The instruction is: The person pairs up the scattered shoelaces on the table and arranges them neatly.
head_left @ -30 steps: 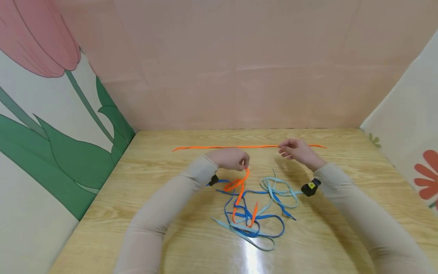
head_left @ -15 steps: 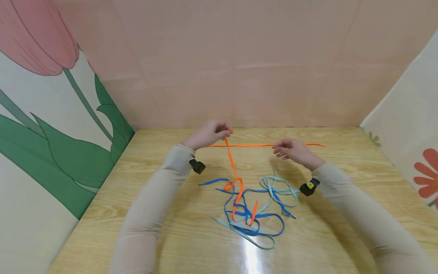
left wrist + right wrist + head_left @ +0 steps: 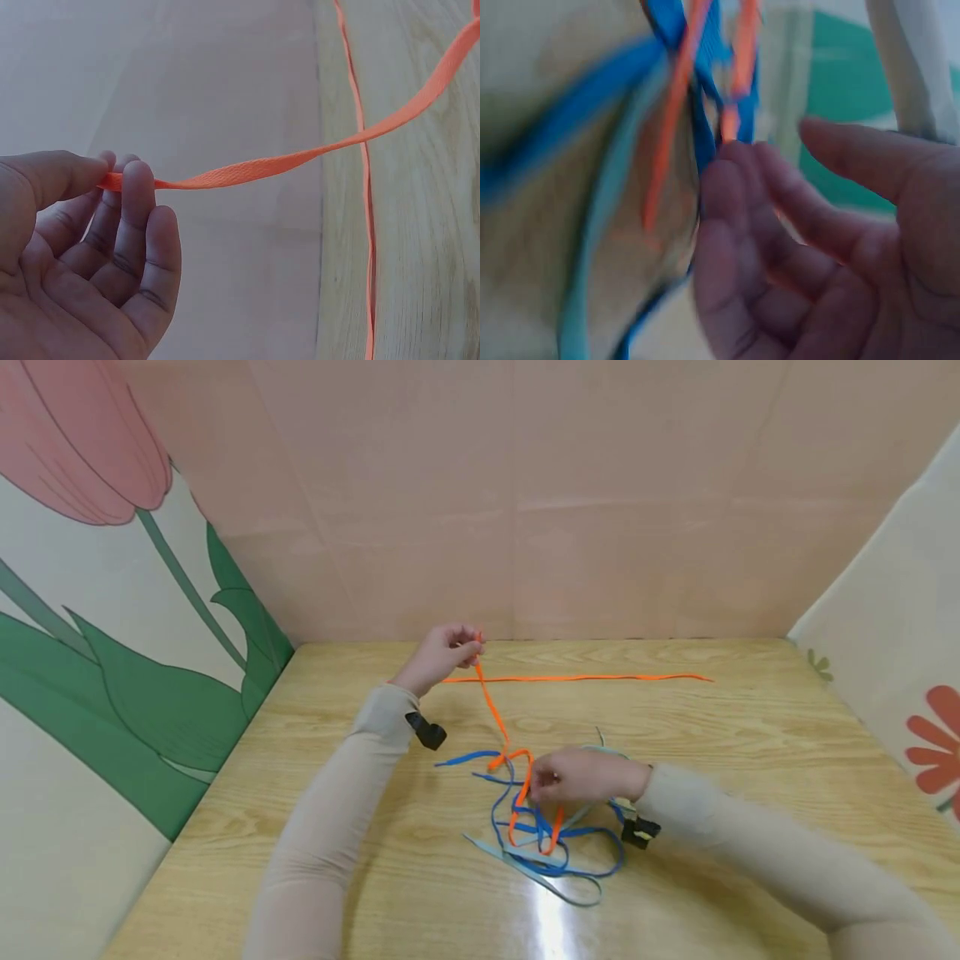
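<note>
Partial separation of coloured laces: one laid straight, one partly drawn out, the remainder tangled

A straight orange lace (image 3: 585,677) was stretched across the far part of the wooden table (image 3: 225,860), well apart from the tangle; its placing was judged complete, although its left portion was partly covered by the left hand (image 3: 444,656) and wrist; a second orange lace (image 3: 491,706) was pinched by one end between the thumb and fingers of that hand, and was raised slantwise out of the tangle; in the left wrist view it was seen to cross the straight lace, though contact between the two could not be established; its lower part was looped among the blue lacing (image 3: 472,757) and the light blue lacing (image 3: 486,849), so that its removal was judged only partly accomplished; the right hand (image 3: 581,775) was positioned over the tangle, beside the lower orange loop, with the fingers loosely bent and the thumb set apart from them; no lace was seen to be pinched there, and whether any strand was touched could not be told, that wrist view being blurred; the blue and light blue strands were intertwined on the nearer part of the table; their separation was judged to be outstanding
</note>
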The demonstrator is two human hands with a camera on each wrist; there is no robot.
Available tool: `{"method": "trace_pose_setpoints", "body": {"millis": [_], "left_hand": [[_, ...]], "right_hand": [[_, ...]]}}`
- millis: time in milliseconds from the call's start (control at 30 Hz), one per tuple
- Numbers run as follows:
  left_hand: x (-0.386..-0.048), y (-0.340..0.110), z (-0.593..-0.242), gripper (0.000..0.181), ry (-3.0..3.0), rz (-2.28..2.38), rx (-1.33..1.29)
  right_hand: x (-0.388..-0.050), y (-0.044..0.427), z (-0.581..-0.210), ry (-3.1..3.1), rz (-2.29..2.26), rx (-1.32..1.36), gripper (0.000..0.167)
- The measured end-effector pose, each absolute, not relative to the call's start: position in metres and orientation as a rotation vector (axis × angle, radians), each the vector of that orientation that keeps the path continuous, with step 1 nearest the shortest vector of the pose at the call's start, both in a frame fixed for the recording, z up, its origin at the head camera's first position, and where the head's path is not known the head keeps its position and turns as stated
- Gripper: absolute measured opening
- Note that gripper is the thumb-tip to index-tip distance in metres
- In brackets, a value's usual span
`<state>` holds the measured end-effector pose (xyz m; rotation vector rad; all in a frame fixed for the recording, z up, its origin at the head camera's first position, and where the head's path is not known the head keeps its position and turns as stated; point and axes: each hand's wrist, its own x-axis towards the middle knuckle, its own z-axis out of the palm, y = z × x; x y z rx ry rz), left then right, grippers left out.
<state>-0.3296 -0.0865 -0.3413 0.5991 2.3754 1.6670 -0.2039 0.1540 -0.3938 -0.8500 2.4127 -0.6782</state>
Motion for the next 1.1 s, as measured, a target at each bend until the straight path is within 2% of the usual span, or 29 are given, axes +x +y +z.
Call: {"method": "trace_pose_setpoints", "body": {"millis": [167, 333, 633, 767, 1100], "left_hand": [[-0.325, -0.083, -0.342, 0.012, 2.379, 1.617, 0.629], [-0.323, -0.081, -0.342, 0.01, 2.367, 1.621, 0.629], [-0.324, -0.082, -0.346, 0.013, 2.373, 1.607, 0.632], [-0.325, -0.083, -0.348, 0.013, 2.393, 1.577, 0.629], [-0.325, -0.083, -0.353, 0.013, 2.398, 1.568, 0.665]], "right_hand": [[-0.184, 0.141, -0.402, 2.426, -0.509, -0.956, 0.013], [-0.185, 0.145, -0.4, 2.42, -0.596, -0.966, 0.015], [-0.197, 0.16, -0.353, 2.422, -0.98, -0.9, 0.006], [-0.197, 0.163, -0.34, 2.454, -1.092, -0.883, 0.008], [-0.185, 0.143, -0.365, 2.309, -1.089, -0.882, 0.007]]}}
